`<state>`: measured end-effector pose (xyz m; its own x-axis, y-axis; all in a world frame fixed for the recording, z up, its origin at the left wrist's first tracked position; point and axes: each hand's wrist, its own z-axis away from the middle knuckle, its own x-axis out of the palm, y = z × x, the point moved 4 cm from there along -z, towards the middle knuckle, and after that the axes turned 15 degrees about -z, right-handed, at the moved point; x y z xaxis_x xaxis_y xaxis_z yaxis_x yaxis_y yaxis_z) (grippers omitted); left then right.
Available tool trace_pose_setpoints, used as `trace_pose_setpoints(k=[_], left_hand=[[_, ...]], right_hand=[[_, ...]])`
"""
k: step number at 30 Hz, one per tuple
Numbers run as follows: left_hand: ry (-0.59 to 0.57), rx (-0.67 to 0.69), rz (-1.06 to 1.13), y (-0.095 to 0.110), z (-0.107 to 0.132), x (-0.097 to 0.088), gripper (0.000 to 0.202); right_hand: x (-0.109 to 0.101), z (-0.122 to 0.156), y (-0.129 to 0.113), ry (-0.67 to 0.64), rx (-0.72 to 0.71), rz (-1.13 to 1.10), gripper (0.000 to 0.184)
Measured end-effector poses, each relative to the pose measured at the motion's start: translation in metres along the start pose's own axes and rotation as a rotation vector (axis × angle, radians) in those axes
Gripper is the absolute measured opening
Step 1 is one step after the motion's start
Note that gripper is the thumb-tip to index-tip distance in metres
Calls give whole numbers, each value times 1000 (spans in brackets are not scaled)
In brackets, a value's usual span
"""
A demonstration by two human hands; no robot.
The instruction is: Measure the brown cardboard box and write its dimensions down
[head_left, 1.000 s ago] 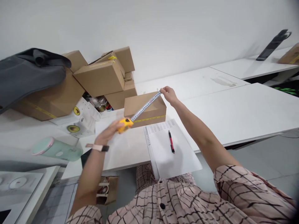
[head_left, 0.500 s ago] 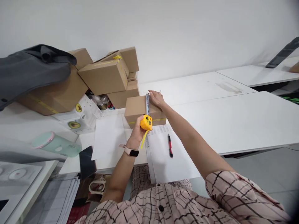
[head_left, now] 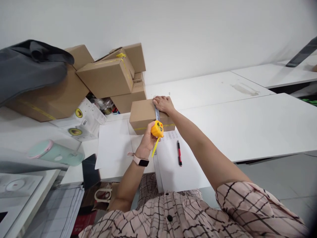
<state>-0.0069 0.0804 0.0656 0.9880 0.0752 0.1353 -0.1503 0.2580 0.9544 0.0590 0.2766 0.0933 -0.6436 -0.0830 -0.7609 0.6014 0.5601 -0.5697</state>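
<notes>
A small brown cardboard box (head_left: 141, 114) with a yellow tape band sits on the white table (head_left: 247, 122) in front of me. My left hand (head_left: 148, 140) grips a yellow tape measure (head_left: 157, 129) at the box's near edge, its yellow strap hanging down. The metal tape blade (head_left: 157, 114) runs across the box top from front to back. My right hand (head_left: 163, 104) presses down on the far end of the blade on the box top, fingers curled over it.
Printed sheets (head_left: 173, 158) with a red and black pen (head_left: 178, 153) lie by the table's near edge. Larger cardboard boxes (head_left: 106, 77) are stacked at the back left under a grey bag (head_left: 27, 69). A mint bottle (head_left: 55, 153) lies at the left.
The tape ran slanted along the box a second ago; now it lies front to back across the top. My left hand came in to the box's near edge and my right hand settled onto the top.
</notes>
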Motion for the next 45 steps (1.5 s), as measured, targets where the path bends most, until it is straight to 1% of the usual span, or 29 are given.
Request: trace_pose_setpoints(k=[3, 4, 5, 6, 8, 10, 11, 12, 13, 14, 15, 17, 18, 19, 21, 25, 27, 29, 32, 33, 34, 35, 37, 39, 40, 42, 45], left_hand=[[36, 8, 128, 1, 0, 4, 47], [32, 12, 136, 0, 1, 4, 47], [33, 26, 124, -1, 4, 3, 48], [52, 59, 102, -2, 8, 0, 47], [147, 192, 24, -3, 19, -17, 45], [310, 363, -91, -6, 32, -44, 46], [398, 428, -157, -8, 36, -60, 50], [480, 465, -222, -11, 39, -75, 55], [546, 478, -274, -14, 38, -90, 59], [583, 473, -304, -17, 35, -102, 61], [590, 457, -316, -19, 29, -112, 61], [543, 420, -298, -18, 15, -123, 56], [512, 411, -281, -15, 9, -125, 54], [487, 414, -263, -9, 4, -125, 51], [456, 456, -226, 10, 1, -122, 47], [414, 591, -137, 50, 5, -114, 42], [394, 600, -126, 60, 5, -110, 42], [402, 570, -152, 60, 2, -106, 42], [469, 575, -236, 49, 2, -95, 46], [472, 597, -266, 44, 4, -88, 49], [449, 617, -291, 38, 6, -78, 52], [392, 626, -305, 30, 9, -67, 54], [216, 594, -295, 13, 13, -42, 55], [54, 513, -250, -6, 17, -20, 53], [4, 468, -223, -15, 18, -11, 53], [-31, 394, -172, -28, 17, 1, 51], [-29, 326, -120, -36, 15, 11, 49]], right_hand=[[-1, -4, -1, 4, 3, -48, 49], [-4, -4, 0, 38, 5, -91, 51], [-10, -4, 1, 102, 6, -143, 54], [-17, -1, 4, 194, 6, -198, 58], [-36, 16, 14, 428, 5, -291, 64], [-51, 47, 28, 639, 21, -350, 68], [-55, 66, 37, 709, 54, -378, 69], [-56, 85, 45, 748, 99, -401, 69], [-54, 103, 52, 744, 135, -418, 69], [-49, 118, 57, 706, 159, -442, 68], [-42, 130, 59, 634, 170, -473, 66], [-28, 142, 58, 477, 166, -523, 63], [-24, 144, 56, 421, 156, -534, 62], [-24, 142, 53, 391, 146, -535, 61], [-32, 132, 48, 396, 123, -505, 59], [-67, 103, 44, 452, 59, -390, 53], [-80, 90, 46, 472, 63, -334, 50], [-85, 77, 48, 493, 82, -297, 48], [-83, 56, 49, 484, 54, -290, 45], [-81, 49, 48, 466, 32, -300, 44], [-79, 42, 48, 444, 10, -310, 44], [-78, 37, 47, 423, -10, -315, 44], [-78, 31, 44, 398, -42, -296, 42], [-80, 30, 39, 379, -63, -235, 41], [-81, 32, 37, 370, -70, -194, 42], [-82, 36, 30, 349, -82, -110, 47], [-82, 40, 21, 307, -98, 15, 54]])
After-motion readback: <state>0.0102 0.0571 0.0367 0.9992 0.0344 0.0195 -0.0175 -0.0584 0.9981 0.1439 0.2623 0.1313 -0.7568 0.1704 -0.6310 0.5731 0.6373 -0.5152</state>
